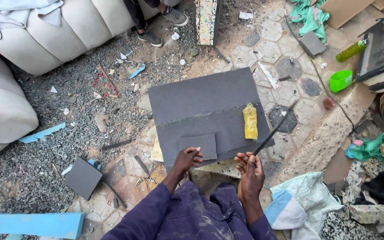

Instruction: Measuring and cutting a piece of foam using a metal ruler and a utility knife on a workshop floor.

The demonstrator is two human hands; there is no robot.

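Left hand (187, 158): fingers curled, pressed on near-left edge of small grey patch (198, 146); nothing gripped.
Right hand (250, 168): closed round thin dark blade (275, 127), which is pointed far-right, tip past the sheet's right edge.
Grey sheet (201, 100): large foam slab, laid flat on floor (285, 93), just beyond both hands.
Patch: small grey rectangle, laid on sheet's near part, touched by left hand.
Yellow piece (250, 121): crumpled strip, laid on sheet's right side, just left of blade; touched by neither hand.
Grey square (82, 178): loose offcut on floor, near-left, well apart from hands.
Blue foam (32, 224): long bar at near-left corner.
Sofa (45, 31): pale cushions, far left.
Green bottle (351, 50) & green tub (341, 81): far right, near each other.
Other person: only shoes (162, 26) seen, far centre.
Floor: patterned tiles w/ gravel, scraps scattered throughout.
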